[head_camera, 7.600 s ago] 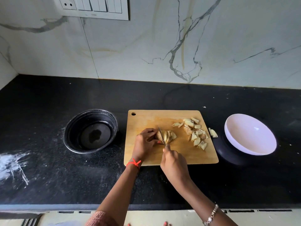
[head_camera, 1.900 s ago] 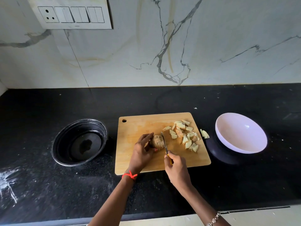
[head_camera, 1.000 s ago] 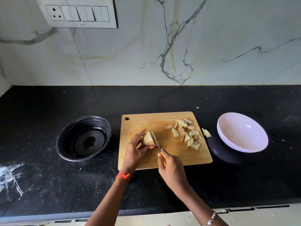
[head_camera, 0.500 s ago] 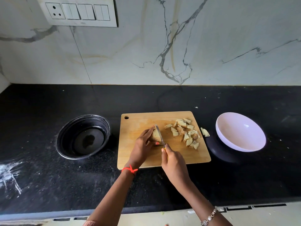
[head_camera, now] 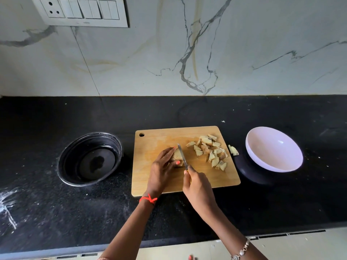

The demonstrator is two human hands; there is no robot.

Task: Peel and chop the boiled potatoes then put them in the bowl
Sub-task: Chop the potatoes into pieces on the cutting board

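Note:
A wooden cutting board [head_camera: 161, 184] lies on the black counter. My left hand [head_camera: 161, 169] pins a potato piece [head_camera: 177, 156] on the board's middle, fingers curled over it. My right hand [head_camera: 199, 188] grips a knife [head_camera: 182, 156] whose blade rests against the right side of that piece. A pile of chopped potato chunks [head_camera: 211, 151] sits on the board's right part, and a chunk or two [head_camera: 233, 150] lie off its right edge. The white bowl [head_camera: 274, 149] stands to the right, with nothing in it.
A black round container [head_camera: 90, 158] with a little dark liquid stands left of the board. White powder smears [head_camera: 7, 203] mark the counter's left front. A marble wall with a switch panel [head_camera: 82, 11] rises behind the counter.
The left hand shifted and re-gripped the potato piece on the board. The knife came back against its right side. The chopped pile stayed put.

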